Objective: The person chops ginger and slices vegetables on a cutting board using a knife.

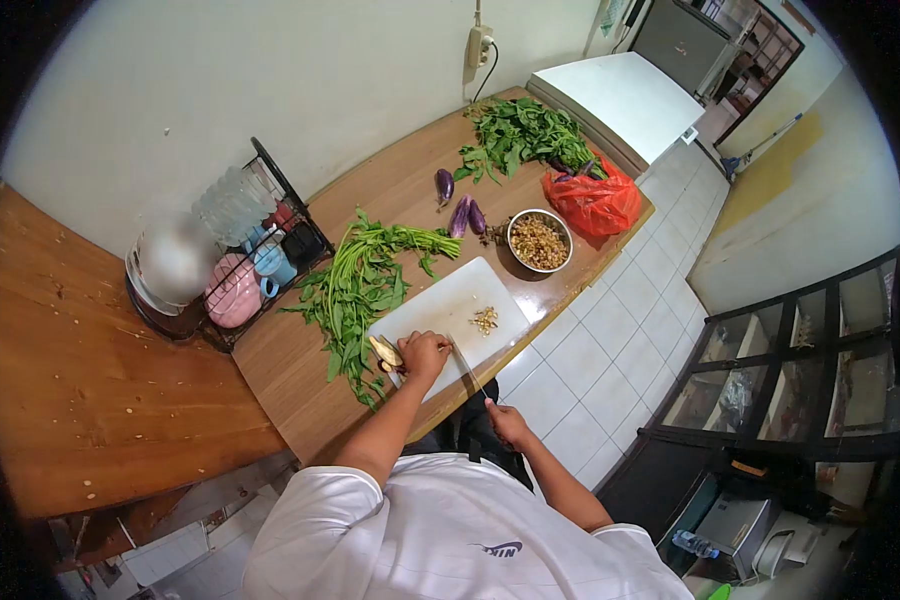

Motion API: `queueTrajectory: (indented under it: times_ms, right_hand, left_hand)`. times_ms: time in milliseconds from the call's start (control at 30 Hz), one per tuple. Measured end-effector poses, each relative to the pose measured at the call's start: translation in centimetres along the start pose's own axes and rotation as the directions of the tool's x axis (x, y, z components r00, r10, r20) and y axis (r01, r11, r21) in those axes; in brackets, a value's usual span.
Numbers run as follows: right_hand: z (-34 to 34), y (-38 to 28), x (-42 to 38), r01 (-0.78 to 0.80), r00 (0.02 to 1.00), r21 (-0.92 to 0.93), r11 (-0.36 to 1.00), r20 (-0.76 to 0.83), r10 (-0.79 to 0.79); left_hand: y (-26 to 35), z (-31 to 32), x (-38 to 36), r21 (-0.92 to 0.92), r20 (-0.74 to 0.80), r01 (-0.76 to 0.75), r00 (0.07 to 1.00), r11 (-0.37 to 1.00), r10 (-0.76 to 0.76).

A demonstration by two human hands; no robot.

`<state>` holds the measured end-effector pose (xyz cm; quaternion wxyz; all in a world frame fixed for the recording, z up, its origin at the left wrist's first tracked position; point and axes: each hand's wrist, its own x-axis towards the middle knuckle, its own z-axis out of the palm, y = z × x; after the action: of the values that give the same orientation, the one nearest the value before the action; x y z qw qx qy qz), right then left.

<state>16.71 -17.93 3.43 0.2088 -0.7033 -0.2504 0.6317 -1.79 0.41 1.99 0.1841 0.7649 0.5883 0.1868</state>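
Note:
My left hand [425,355] rests on the white cutting board [430,312], fingers curled down near the knife tip. Whatever sits under those fingers is hidden. Beside the hand, at the board's left edge, lies a pale yellowish piece with brown parts [385,352]. My right hand [508,424] is closed round the handle of a knife [469,370], whose thin blade slants over the board toward my left fingers. A small heap of chopped pale pieces [485,320] lies on the right part of the board.
Leafy greens [355,290] lie left of the board. Purple eggplants [460,215] and a metal bowl of brown bits [539,241] are behind it. More greens [530,135] and a red plastic bag [595,200] stand farther back. A dish rack [295,205] is at left.

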Motion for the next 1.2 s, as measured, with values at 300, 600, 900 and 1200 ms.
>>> queueTrajectory:
  times_ms: [300,600,900,1200]
  right_hand:
    - [-0.6,-1.4,0.6,0.068,0.987,-0.362,0.930,-0.110,-0.115]
    - [-1.5,0.5,2.5,0.088,0.981,-0.321,0.943,-0.133,-0.137]
    - [-0.9,-0.3,1.2,0.069,0.988,-0.441,0.895,-0.093,-0.121]
    - [-1.0,-1.4,2.3,0.092,0.974,-0.412,0.907,-0.153,-0.169]
  left_hand:
    - [-0.5,0.7,0.1,-0.013,0.040,0.042,0.998,0.999,-0.041]
    - [-0.6,0.2,-0.5,-0.020,0.028,0.018,0.999,1.000,-0.017]
    - [-0.8,0.8,-0.5,-0.034,0.007,0.085,0.996,0.996,-0.085]
    - [-1.2,0.9,-1.0,-0.043,-0.030,0.052,0.998,0.998,-0.053]
